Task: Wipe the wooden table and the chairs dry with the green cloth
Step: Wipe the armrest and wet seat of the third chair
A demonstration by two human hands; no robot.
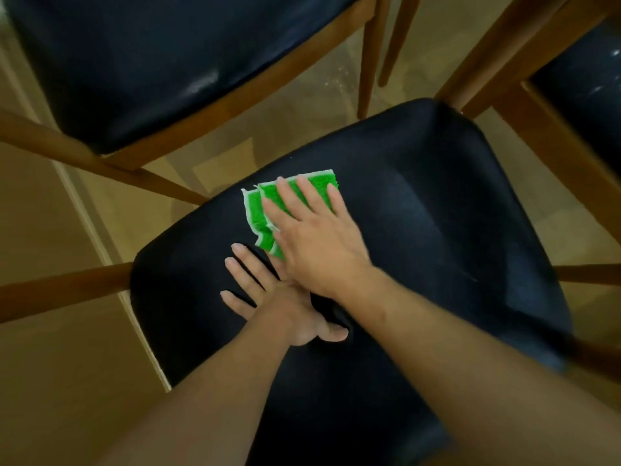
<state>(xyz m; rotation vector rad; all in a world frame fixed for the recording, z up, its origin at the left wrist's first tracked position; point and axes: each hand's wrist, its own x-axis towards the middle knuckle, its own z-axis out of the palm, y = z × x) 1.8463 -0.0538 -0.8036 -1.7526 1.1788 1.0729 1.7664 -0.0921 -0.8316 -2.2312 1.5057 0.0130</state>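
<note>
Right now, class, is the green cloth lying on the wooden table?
No: the green cloth lies on a black padded chair seat, pressed flat under the right hand.

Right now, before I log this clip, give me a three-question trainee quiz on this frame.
1. True or false: the right hand presses flat on the folded green cloth with white edging.
2. What does the left hand touch? A) the cloth B) the black padded chair seat C) a wooden leg
3. Fill in: the right forearm crosses ___ the left hand.

Key: 1 true; 2 B; 3 over.
</note>
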